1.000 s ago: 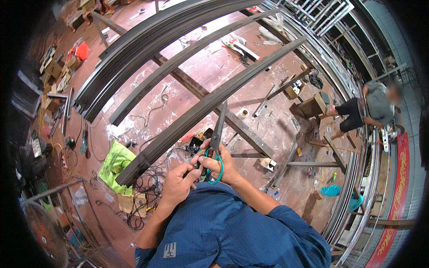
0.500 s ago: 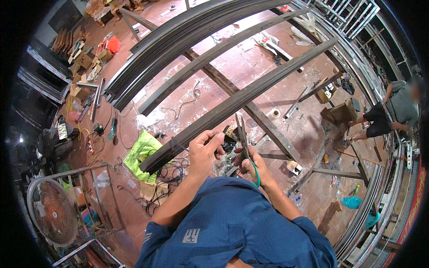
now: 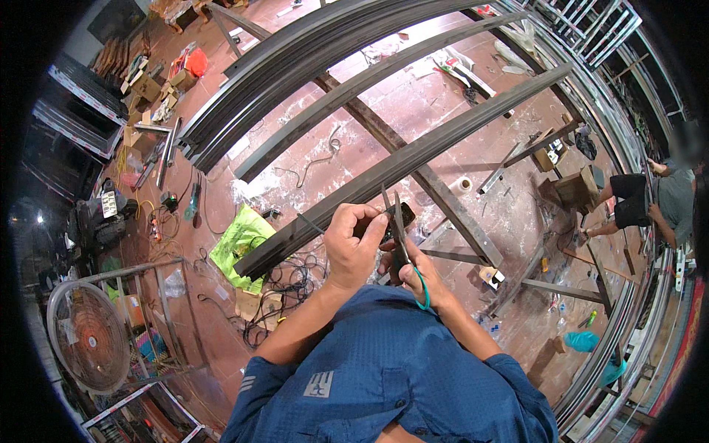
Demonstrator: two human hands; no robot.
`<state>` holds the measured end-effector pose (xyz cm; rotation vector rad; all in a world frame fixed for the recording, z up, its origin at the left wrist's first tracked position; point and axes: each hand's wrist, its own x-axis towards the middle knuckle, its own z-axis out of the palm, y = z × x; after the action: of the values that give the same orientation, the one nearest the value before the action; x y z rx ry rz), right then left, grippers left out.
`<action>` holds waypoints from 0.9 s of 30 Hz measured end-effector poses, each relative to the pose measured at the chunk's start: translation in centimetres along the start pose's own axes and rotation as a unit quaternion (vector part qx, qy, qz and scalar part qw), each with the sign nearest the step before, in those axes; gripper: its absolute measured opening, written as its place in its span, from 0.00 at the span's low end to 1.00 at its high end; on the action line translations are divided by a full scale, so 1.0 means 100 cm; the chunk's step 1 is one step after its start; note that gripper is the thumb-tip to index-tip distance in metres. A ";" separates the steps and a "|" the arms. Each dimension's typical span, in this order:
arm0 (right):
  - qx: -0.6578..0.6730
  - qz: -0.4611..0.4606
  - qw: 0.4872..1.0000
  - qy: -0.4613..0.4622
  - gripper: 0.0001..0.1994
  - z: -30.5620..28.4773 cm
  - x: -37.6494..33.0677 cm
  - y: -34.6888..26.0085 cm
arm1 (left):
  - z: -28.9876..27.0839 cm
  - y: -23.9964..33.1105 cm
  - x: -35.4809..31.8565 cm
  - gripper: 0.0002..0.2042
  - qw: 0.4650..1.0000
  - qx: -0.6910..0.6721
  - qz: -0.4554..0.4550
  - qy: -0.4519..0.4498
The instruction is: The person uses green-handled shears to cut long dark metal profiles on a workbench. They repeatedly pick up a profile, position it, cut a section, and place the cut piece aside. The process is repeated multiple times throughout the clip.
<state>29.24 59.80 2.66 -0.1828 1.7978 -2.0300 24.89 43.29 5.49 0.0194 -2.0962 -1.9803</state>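
Observation:
Scissors (image 3: 401, 240) with teal handles are in my right hand (image 3: 422, 275), blades pointing away from me and slightly apart. Close to the left of the blades, my left hand (image 3: 351, 247) is closed in a pinch. A thin dark strip (image 3: 311, 224) sticks out from its left side; the fingers hide the rest, and its end near the blades is hard to make out. Just beyond both hands, a long dark metal profile (image 3: 354, 193) runs diagonally from lower left to upper right.
More dark profiles (image 3: 295, 77) lie across a brown crossbar (image 3: 377, 133). Below are tangled black cables (image 3: 292, 284) and a yellow-green bag (image 3: 240, 247). A round fan (image 3: 92, 340) stands at left. Another person (image 3: 650, 196) is at far right, near a cardboard box (image 3: 576, 190).
My left hand has moved right, up to the scissor blades, with the dark strip. The scissor blades have tilted leftward. The other person has shifted slightly, and the view has moved a little.

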 end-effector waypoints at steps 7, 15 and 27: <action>0.062 -0.021 0.998 -0.016 0.49 0.000 0.002 0.010 | -0.006 -0.008 0.003 0.07 0.987 0.092 0.133 -0.009; 0.061 -0.027 0.998 -0.014 0.48 0.001 0.006 0.007 | -0.010 -0.005 0.006 0.07 0.990 0.069 0.123 -0.018; -0.091 -0.003 0.994 0.055 0.52 0.018 0.018 -0.008 | -0.018 0.002 0.004 0.05 0.994 -0.075 -0.072 -0.017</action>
<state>28.13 57.49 3.39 -0.1317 2.0524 -1.9126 24.85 41.41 5.82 0.1126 -2.0117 -2.2310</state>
